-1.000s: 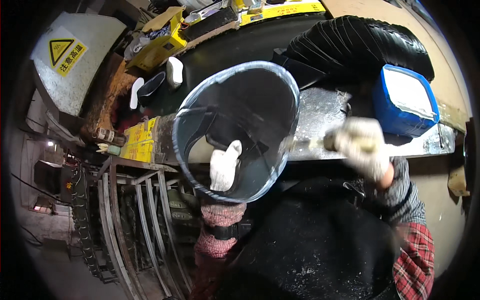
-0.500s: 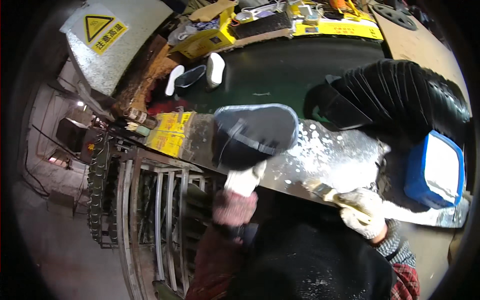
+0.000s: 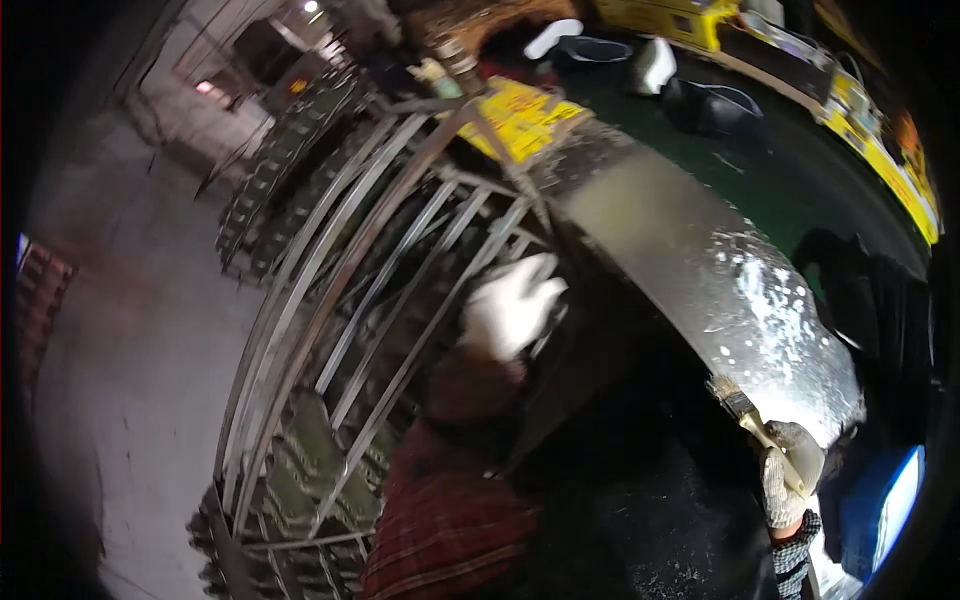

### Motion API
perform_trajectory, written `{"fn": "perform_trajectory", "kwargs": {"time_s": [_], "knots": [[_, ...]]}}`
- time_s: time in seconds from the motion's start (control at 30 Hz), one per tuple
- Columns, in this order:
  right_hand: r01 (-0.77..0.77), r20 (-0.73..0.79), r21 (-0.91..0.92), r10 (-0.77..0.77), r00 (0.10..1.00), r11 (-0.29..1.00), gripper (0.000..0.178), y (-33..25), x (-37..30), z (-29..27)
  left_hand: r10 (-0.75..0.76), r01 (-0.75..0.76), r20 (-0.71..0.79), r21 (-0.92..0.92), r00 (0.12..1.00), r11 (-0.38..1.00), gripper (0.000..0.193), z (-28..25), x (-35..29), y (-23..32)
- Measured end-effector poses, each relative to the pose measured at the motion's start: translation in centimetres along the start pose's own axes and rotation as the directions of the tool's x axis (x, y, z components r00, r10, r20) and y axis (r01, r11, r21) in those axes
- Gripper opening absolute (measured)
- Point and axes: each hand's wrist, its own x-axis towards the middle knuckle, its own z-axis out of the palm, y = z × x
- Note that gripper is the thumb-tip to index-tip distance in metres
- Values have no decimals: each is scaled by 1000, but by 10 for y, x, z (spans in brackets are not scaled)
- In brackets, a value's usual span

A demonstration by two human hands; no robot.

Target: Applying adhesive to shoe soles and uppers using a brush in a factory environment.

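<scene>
My left hand (image 3: 510, 308), in a white glove, is over the metal rack beside the bench edge. It is blurred, but its thumb and fingers look apart and nothing shows in them. In my right hand (image 3: 793, 465), also gloved, is a paintbrush (image 3: 740, 403) with a pale handle, its dark bristles pointing up and left at the bench edge. A dark shoe upper (image 3: 712, 108) with a light rim lies on the green belt. Next to it are a white sole (image 3: 655, 66), another dark upper (image 3: 592, 49) and a second white sole (image 3: 552, 39).
The metal bench top (image 3: 660, 215) is spattered white near my right hand. A blue tub (image 3: 880, 530) of white stuff stands at the lower right, below a dark stack of uppers (image 3: 890, 300). The metal-barred rack (image 3: 365, 240) holds rows of dark green pieces (image 3: 310, 470).
The view has swung left. My left hand has let go of the dark upper, now on the belt by the white soles, and has come back over the rack. The right hand still holds the brush.
</scene>
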Motion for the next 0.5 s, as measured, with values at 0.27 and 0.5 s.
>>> {"fn": "perform_trajectory", "kwargs": {"time_s": [0.27,0.5], "knots": [[27,210,326,-100,973,945,31,-58,8,28,-644,680,-499,732,581,46,63,-260,-271,-197],[-195,458,336,21,889,922,35,-53,-7,16,-699,526,-210,806,683,272,53,-244,-191,-87]]}}
